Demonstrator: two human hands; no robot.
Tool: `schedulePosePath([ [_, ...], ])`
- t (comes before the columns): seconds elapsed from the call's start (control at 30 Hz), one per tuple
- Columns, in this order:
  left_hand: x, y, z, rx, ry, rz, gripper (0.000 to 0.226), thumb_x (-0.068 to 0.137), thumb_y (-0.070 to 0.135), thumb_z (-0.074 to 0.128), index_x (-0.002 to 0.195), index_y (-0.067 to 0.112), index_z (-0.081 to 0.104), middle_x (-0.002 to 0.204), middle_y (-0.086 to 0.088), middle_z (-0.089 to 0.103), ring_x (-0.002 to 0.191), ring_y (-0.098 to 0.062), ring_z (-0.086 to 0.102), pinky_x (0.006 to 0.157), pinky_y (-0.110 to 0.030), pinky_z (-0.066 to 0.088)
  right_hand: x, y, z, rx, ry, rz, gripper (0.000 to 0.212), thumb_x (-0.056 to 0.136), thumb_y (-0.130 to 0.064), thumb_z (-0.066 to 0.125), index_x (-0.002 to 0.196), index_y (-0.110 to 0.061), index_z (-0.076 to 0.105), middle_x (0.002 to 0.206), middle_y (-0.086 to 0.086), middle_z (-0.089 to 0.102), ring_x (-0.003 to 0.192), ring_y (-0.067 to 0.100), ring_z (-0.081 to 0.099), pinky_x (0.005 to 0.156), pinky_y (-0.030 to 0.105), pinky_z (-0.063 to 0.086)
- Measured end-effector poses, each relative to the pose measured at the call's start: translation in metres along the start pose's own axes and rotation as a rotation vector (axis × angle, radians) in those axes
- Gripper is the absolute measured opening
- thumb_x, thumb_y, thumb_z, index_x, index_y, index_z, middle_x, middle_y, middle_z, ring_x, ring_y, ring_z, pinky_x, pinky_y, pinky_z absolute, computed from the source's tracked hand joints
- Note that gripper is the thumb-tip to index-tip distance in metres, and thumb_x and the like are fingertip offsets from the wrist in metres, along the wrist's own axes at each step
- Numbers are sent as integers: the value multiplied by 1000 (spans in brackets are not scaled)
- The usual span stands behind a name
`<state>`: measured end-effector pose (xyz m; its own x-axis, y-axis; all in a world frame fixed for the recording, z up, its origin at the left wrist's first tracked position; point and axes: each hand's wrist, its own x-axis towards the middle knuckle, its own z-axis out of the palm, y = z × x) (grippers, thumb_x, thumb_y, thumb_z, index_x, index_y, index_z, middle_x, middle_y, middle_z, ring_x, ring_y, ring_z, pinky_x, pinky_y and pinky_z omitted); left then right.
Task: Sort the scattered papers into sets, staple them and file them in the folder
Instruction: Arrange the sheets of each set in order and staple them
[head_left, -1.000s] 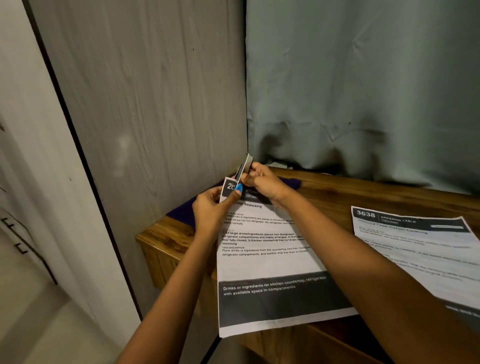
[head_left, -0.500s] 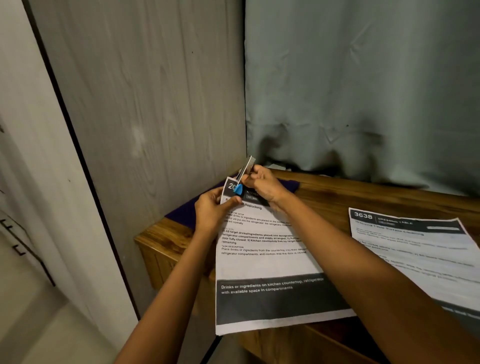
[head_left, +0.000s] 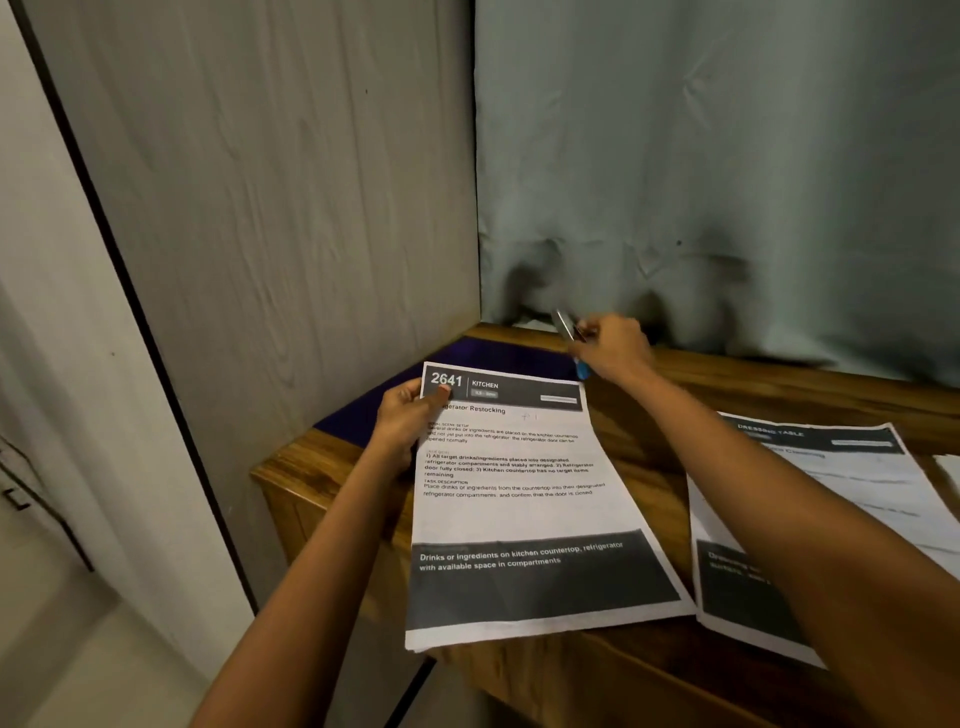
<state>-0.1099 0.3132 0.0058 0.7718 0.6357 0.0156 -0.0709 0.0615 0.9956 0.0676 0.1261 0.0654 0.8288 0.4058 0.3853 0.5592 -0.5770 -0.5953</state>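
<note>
Pinched the kitchen paper set at its top-left corner with the left hand, thumb laid over the dark header beside the number 2641, fingers tucked underneath. Had the set lying on the table with its lower end jutting out past the near edge. Could make out several sheet edges stacked together at its bottom-left corner.

Gripped the stapler in the right hand, fingers curled round it, the silver top pointing up and left, a blue end poking out below the fist. Held it clear of the paper, just beyond the set's top-right corner, near the foot of the grey curtain. Could not tell from the blur how the stapler's jaws stood.

Saw the purple folder flat in the table's far-left corner, against the wood-grain panel, its near part covered by the top of the kitchen set. Could not tell whether it was open or closed, nor whether anything lay inside. Found the kitchen set on top of it, not in it.

Noted a second paper set, headed DRESSING TABLE, further right on the table, parted from the first by a strip of bare wood and crossed by the right forearm.
</note>
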Motion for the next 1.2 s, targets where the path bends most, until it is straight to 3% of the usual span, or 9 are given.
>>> schedulePosePath([
  [0.1,3,-4,1,-17,26,-5,17,92,16,62,107,10,63,97,-14,73,86,-31,71,80,-47,58,-2,26,3,-295,-71,64,30,85,-30,69,103,-7,68,101,13,67,91,27,63,73,35,52],
  [0.3,8,-6,-2,-17,31,-14,24,91,18,63,114,11,60,99,-14,72,84,-30,72,76,-45,59,-12,41,11,-423,-60,136,30,87,-34,66,103,-9,68,100,11,65,93,27,62,73,36,52],
  [0.5,9,-2,-1,-21,38,-6,19,93,16,59,112,12,59,95,-12,71,75,-24,71,63,-39,57,-19,42,15,-421,-90,192,29,87,-30,66,106,-8,65,113,13,62,104,32,60,84,40,50],
  [0.6,9,3,-3,-30,45,-10,16,95,15,58,110,12,58,91,-11,70,68,-21,71,55,-34,55,-20,41,11,-435,-57,149,33,95,-39,52,95,-9,65,107,13,62,110,33,56,96,41,41],
  [0.7,11,9,-7,-51,45,-1,19,95,16,58,113,9,57,96,-14,70,68,-22,71,53,-34,55,-23,26,-1,-129,-46,88,46,103,-39,31,89,-7,62,92,14,61,95,26,58,91,37,41],
  [0.83,13,21,-10,-110,61,21,16,95,13,57,109,6,59,94,-15,70,63,-21,72,49,-32,55,-43,5,-14,661,-434,271,46,100,-50,32,85,-14,56,73,6,53,61,13,46,53,20,42],
  [1.0,13,40,-9,-183,140,25,7,95,8,56,102,6,58,84,-13,68,54,-17,69,43,-30,54,-63,17,-28,643,-851,306,25,97,-14,50,121,-9,58,117,9,67,103,22,66,84,37,57],
  [1.13,7,46,-6,-207,176,0,6,97,12,55,93,7,56,82,-12,67,53,-18,68,43,-32,54,-74,8,-27,843,-809,405,30,96,9,40,120,-1,56,111,11,69,82,21,72,65,36,60],
  [1.2,4,44,-7,-144,126,-39,12,99,16,52,96,6,55,88,-12,68,63,-21,69,53,-36,56,-76,3,-26,910,-720,430,36,96,12,35,126,4,52,125,16,61,86,24,71,68,34,59],
])
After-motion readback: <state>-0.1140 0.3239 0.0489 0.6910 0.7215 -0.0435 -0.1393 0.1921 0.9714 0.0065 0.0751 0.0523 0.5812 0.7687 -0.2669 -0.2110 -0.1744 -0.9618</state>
